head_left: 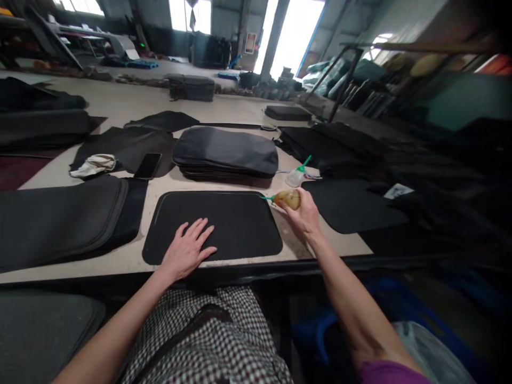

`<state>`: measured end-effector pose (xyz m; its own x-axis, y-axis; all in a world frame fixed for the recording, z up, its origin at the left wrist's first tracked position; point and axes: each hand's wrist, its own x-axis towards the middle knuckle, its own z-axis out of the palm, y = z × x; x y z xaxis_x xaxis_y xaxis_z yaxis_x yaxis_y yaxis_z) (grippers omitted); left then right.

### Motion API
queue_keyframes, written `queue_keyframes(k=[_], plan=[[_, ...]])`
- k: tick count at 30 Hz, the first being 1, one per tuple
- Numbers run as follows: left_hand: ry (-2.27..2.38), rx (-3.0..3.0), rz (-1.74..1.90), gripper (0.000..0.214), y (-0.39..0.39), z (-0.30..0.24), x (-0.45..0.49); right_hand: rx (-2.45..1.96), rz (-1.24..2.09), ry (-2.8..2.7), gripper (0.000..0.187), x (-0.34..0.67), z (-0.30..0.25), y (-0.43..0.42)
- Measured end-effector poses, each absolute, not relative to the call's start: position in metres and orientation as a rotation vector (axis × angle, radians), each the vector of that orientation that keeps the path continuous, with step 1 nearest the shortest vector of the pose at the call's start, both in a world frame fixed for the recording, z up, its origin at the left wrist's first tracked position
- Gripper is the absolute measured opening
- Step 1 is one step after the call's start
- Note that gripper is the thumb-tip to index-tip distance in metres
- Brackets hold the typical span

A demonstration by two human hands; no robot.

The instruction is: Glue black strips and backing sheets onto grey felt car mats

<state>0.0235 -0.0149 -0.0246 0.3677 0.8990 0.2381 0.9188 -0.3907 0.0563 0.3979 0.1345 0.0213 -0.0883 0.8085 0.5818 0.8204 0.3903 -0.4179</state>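
Note:
A black sheet with rounded corners [232,224] lies flat on the table in front of me. My left hand [190,248] rests on its left part, fingers spread. In my right hand [304,213] is a squeeze bottle [291,199] of yellowish liquid, tipped on its side. Its thin green nozzle points left, at the sheet's upper right corner. A shiny line runs along the sheet's top and left edges. Just behind the bottle stands a second, clear bottle with a green nozzle [296,175].
Behind the sheet is a stack of dark rounded pieces [226,152]. Left of it lie a phone [148,166], a white cloth [94,165] and a pile of large dark sheets [60,218]. More dark sheets [356,205] lie at the right. The table's front edge [248,271] is close to me.

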Motion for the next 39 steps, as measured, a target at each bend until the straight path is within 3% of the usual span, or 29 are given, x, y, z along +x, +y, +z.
queue_keyframes(k=[16,25,29,32,39], plan=[[-1.678,-2.543,-0.305,0.062,-0.014,-0.03,0.022,-1.592,0.227,-1.798,0.059,0.47,0.035,-0.02],[-1.773,-2.6,-0.403,0.062,-0.014,-0.029,0.019,-1.549,0.471,-1.595,0.058,0.428,0.01,-0.058],[-1.941,-2.658,-0.7,0.061,-0.012,-0.022,0.012,-1.473,0.62,-1.619,0.056,0.383,0.003,-0.054],[-2.103,-2.633,-1.137,0.066,-0.014,-0.013,0.001,-1.396,0.699,-1.682,0.053,0.345,0.003,-0.049],[-2.199,-2.086,-1.978,0.064,-0.042,0.019,-0.044,-1.151,0.809,-1.836,0.048,0.255,0.01,-0.039]])
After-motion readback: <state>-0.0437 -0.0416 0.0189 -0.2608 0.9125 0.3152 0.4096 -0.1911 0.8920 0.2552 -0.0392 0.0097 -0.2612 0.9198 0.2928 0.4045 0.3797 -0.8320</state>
